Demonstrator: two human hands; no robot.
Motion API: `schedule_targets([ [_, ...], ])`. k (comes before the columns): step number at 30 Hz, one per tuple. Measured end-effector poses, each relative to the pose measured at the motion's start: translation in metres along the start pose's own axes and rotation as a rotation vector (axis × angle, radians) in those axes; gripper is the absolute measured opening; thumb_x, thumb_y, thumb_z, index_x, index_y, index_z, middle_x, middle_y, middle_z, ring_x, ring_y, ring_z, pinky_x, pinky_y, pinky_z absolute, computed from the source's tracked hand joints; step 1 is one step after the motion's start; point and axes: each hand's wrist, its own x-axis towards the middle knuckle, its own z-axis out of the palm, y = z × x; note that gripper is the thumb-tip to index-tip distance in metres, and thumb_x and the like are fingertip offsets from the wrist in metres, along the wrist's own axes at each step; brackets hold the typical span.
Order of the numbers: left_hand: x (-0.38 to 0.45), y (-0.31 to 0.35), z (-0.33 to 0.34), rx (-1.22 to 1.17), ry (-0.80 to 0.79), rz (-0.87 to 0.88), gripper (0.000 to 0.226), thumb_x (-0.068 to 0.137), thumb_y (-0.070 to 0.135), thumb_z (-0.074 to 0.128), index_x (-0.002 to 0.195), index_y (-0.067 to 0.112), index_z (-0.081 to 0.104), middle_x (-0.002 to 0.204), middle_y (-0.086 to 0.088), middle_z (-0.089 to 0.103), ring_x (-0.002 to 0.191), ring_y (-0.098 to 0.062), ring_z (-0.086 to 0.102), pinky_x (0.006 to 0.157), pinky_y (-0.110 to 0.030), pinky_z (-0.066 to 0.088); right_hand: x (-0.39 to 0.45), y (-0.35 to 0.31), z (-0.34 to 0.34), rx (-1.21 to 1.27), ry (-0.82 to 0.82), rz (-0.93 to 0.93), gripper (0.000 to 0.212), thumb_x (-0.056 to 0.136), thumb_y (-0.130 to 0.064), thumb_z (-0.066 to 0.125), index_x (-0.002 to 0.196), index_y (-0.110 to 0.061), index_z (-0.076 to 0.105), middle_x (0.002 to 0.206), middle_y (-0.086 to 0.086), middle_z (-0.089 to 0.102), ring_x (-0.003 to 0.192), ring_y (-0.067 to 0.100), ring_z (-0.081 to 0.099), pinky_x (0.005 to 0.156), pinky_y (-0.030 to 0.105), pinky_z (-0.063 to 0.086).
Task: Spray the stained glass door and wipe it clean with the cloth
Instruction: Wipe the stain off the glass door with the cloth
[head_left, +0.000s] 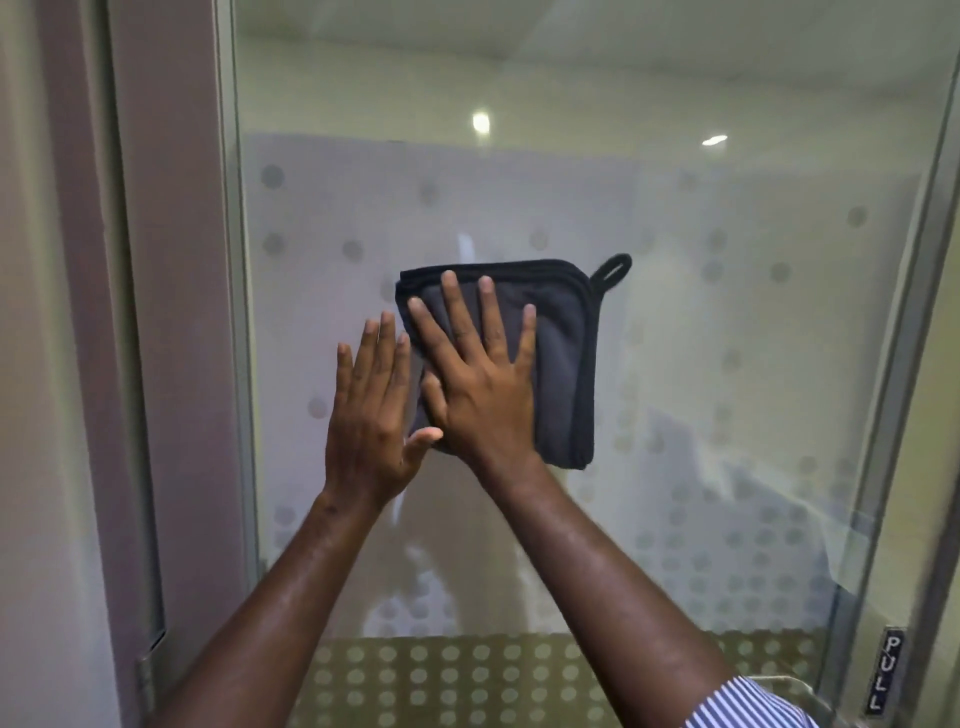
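Frosted dots are spread across the glass door (675, 312), which fills the view between a metal frame (236, 312) on the left and another upright on the right. Against the pane, near its middle, a folded dark cloth (561, 364) is pressed flat by the right hand (480, 379), whose fingers are spread open over the cloth's left half; nothing is clenched, the palm alone pins it. Its hanging loop (615, 270) is seen sticking out at the upper right corner. The left hand (371, 410) is laid open on the bare glass just beside the cloth, fingers extended, its thumb touching the cloth's lower left edge. A small "PULL" label (885, 667) is fixed low on the right upright. A striped sleeve (748, 704) is visible at the bottom.
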Motion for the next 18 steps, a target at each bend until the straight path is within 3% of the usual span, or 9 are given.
schedule_targets([
  [3, -0.001, 0.000, 0.001, -0.016, 0.020, 0.005, 0.104, 0.095, 0.074, 0.002, 0.155, -0.008, 0.026, 0.165, -0.027, 0.018, 0.157, -0.040, 0.014, 0.127, -0.058, 0.008, 0.024, 0.020, -0.007, -0.024, 0.020, -0.038, 0.067, 0.097, -0.037, 0.049, 0.161, -0.032, 0.029, 0.171, 0.002, 0.021, 0.159, 0.031, 0.011, 0.122, 0.066, 0.007],
  [5, -0.001, -0.001, 0.002, -0.024, 0.032, 0.010, 0.104, 0.095, 0.073, 0.002, 0.154, -0.009, 0.027, 0.165, -0.028, 0.019, 0.156, -0.041, 0.015, 0.127, -0.059, 0.009, 0.039, 0.045, -0.014, -0.022, 0.066, 0.031, 0.067, 0.095, -0.036, 0.049, 0.160, -0.033, 0.032, 0.170, 0.001, 0.025, 0.158, 0.031, 0.016, 0.122, 0.066, 0.009],
  [13, -0.003, -0.003, 0.003, -0.034, 0.027, 0.008, 0.102, 0.095, 0.073, 0.002, 0.155, -0.007, 0.027, 0.166, -0.027, 0.018, 0.157, -0.040, 0.014, 0.127, -0.059, 0.009, 0.022, 0.201, -0.052, 0.032, 0.190, 0.765, 0.067, 0.095, -0.041, 0.035, 0.161, -0.039, 0.024, 0.172, -0.002, 0.016, 0.159, 0.026, 0.010, 0.124, 0.063, 0.006],
  [18, -0.003, -0.002, 0.005, -0.041, 0.051, 0.003, 0.099, 0.097, 0.071, 0.004, 0.155, -0.006, 0.027, 0.166, -0.027, 0.018, 0.157, -0.040, 0.013, 0.127, -0.058, 0.008, -0.060, 0.210, -0.049, 0.127, 0.277, 1.075, 0.061, 0.102, -0.037, 0.037, 0.162, -0.033, 0.025, 0.172, -0.002, 0.016, 0.159, 0.027, 0.010, 0.124, 0.064, 0.006],
])
